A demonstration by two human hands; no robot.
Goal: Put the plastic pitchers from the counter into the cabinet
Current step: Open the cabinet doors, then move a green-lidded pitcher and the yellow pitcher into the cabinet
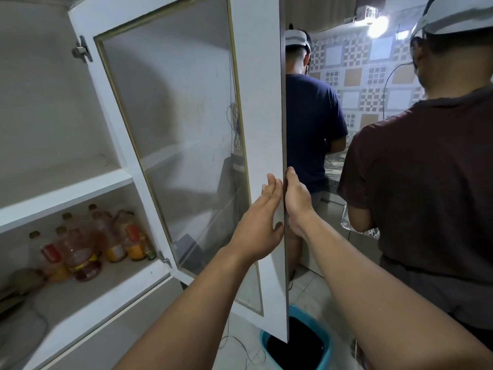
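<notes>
My two hands bracket the free edge of the cabinet door (pixel 256 108) — the left hand (pixel 262 222) laid flat and open against its inner face with the thumb hooked round the edge, the right hand (pixel 296 201) pressed open-palmed against the outer side. Neither hand grips anything else; together they steady the glass-paned door, which stands swung wide on its hinges (pixel 82 50). I judge this hold serves to keep the cabinet open and the way in clear. Inside, the upper shelf (pixel 66 188) is bare, while the lower shelf (pixel 112 284) carries a cluster of oil bottles (pixel 88 249) at the back. No plastic pitcher shows anywhere here — neither in the cabinet nor in my hands — and the desk they stand on is out of view.
</notes>
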